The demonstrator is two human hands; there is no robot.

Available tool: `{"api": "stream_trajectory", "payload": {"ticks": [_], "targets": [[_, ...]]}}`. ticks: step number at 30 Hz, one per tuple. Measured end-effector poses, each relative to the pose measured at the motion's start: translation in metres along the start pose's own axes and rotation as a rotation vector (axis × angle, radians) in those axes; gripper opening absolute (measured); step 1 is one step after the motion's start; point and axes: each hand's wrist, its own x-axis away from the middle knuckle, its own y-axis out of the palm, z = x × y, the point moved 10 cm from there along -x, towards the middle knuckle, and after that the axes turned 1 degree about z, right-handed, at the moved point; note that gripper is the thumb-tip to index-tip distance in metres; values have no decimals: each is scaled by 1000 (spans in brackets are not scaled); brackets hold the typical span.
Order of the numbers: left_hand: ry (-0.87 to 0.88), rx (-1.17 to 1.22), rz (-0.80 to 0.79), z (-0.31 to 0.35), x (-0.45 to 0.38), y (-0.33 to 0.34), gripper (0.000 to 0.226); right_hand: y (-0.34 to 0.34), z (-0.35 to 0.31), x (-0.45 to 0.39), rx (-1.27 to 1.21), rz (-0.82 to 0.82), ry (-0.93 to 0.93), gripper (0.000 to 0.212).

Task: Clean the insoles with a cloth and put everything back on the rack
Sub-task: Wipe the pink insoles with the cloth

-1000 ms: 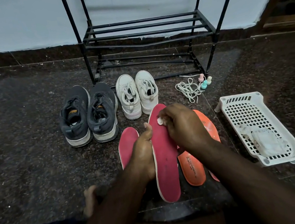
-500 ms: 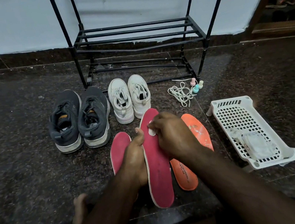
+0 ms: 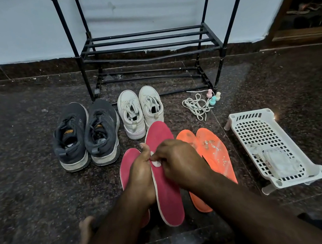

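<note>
Red insole in left hand; right hand presses cloth.

No lettering can be read anywhere. The dark sneakers carry small yellow tongue labels, too blurred to make out. A packet in the white basket bears a red mark, equally unreadable.

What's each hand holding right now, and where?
Left hand grips the raised red insole by its left edge, mid-length. Right hand pinches a small white cloth against it.

Red insole held lengthwise, white cloth pressed on it; black rack stands behind.
</note>
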Motion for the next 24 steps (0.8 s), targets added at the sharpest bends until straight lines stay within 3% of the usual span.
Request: {"api": "stream_trajectory", "payload": {"ticks": [6, 13, 20, 24], "targets": [[35, 34, -72, 5, 7, 14, 61, -19, 5, -4, -42, 129, -11, 36], [58, 50, -68, 5, 11, 24, 49, -38, 20, -6, -88, 227, 52, 30], [43, 15, -2, -1, 17, 19, 50, -22, 7, -6, -25, 85, 31, 39], [40, 21, 47, 3, 13, 10, 56, -18, 1, -1, -27, 74, 14, 23]]}}
